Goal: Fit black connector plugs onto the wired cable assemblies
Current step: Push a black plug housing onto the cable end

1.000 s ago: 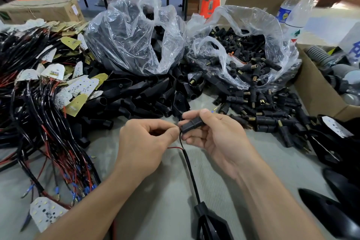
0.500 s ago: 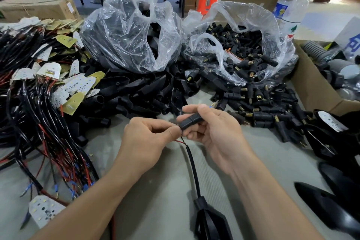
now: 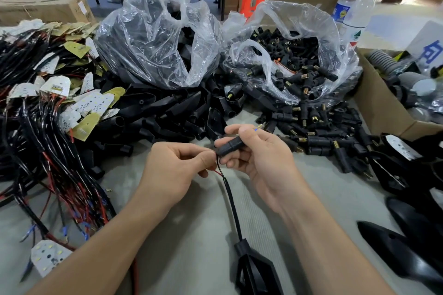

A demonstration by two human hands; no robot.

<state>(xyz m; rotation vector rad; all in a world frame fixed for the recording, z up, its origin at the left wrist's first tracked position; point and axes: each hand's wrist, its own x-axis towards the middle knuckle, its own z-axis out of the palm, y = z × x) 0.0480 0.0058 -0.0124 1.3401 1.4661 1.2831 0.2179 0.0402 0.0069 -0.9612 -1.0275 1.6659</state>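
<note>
- table (image 3: 191, 235): grey and carries everything. The work is at mid-table, close to the person.
- heap of wired cable assemblies (image 3: 55, 151): far left, black and red leads with white LED boards, well apart from the hands.
- left bag (image 3: 155, 43): clear plastic, holds black housings.
- right bag (image 3: 287, 60): clear plastic, holds black plugs. More loose plugs (image 3: 323, 127) spill onto the table just beyond the right hand.
- cardboard box (image 3: 383, 115): at the right edge, not in play.
- left hand (image 3: 172, 170): fingers curled, thumb and forefinger pinching the wires right at the plug's near end (the actual fingertip contact is hidden).
- right hand (image 3: 263, 158): curled round the connector plug, thumb on top and fingers under it.
- cable (image 3: 231, 199): black. It drops from the plug's left end toward the person and ends at a black housing (image 3: 251, 268) lying on the table. A red wire (image 3: 217, 172) splits off under the left hand.
- connector plug (image 3: 231, 145): held above the table between the hands. Its long axis tilts from lower left to upper right, with the wire-entry end facing the left hand and the far end inside the right hand.
- Judgement: the seating push likely runs along that axis, with the left hand feeding the wire and the right hand bracing the plug. I cannot tell whether it is fully seated.
</note>
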